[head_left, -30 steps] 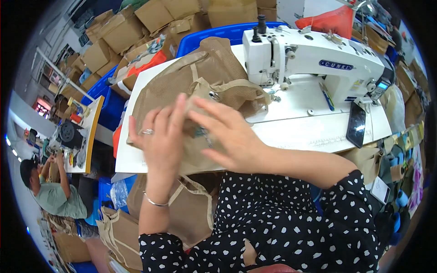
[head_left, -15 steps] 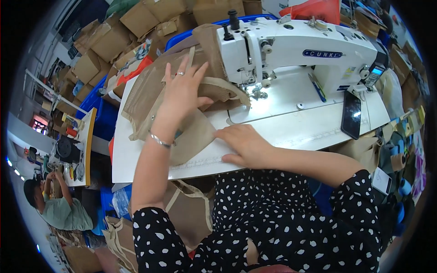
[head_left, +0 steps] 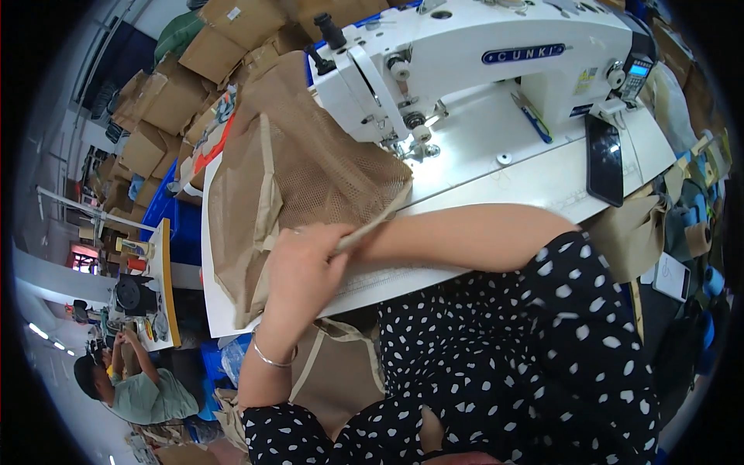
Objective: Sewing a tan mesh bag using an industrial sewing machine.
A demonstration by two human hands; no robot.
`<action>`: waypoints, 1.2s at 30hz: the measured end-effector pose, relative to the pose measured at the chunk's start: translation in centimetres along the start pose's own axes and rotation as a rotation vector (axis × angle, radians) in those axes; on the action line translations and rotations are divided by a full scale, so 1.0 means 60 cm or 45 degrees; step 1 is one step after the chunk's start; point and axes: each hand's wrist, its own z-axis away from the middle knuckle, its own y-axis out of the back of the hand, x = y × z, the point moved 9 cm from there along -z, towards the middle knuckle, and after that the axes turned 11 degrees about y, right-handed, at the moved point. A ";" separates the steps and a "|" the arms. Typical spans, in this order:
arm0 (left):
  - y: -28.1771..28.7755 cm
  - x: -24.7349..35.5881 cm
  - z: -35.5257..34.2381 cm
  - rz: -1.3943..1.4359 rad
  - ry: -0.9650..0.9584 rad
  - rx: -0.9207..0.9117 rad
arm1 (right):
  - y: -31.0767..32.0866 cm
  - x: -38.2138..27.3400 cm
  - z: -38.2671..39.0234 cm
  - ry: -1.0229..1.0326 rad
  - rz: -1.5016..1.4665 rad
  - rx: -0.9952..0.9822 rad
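Note:
A brown mesh fabric piece (head_left: 325, 170) with beige binding lies spread on the white table, its right side reaching the needle area of the white sewing machine (head_left: 488, 85). My left hand (head_left: 298, 271) is closed on the fabric's near edge, thumb toward the right. My right hand (head_left: 361, 246) reaches across from the right, under the bound edge that runs over its wrist. Its fingers are hidden behind my left hand and the cloth.
A black phone (head_left: 604, 159), blue-and-green thread snips (head_left: 532, 118) and a small white bobbin (head_left: 504, 159) lie on the table (head_left: 465, 190). Cardboard boxes (head_left: 159, 93) are piled behind. Thread spools (head_left: 697, 240) stand at right. A person (head_left: 151, 395) works at another table on the left.
The fabric has been turned and spread toward the left and nearer me. My left hand has come down from its top to the near edge; my right hand has moved left, beneath the binding.

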 end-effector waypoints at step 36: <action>-0.098 0.067 -0.035 0.401 -0.339 -0.251 | 0.234 -0.222 0.210 0.295 1.039 -0.034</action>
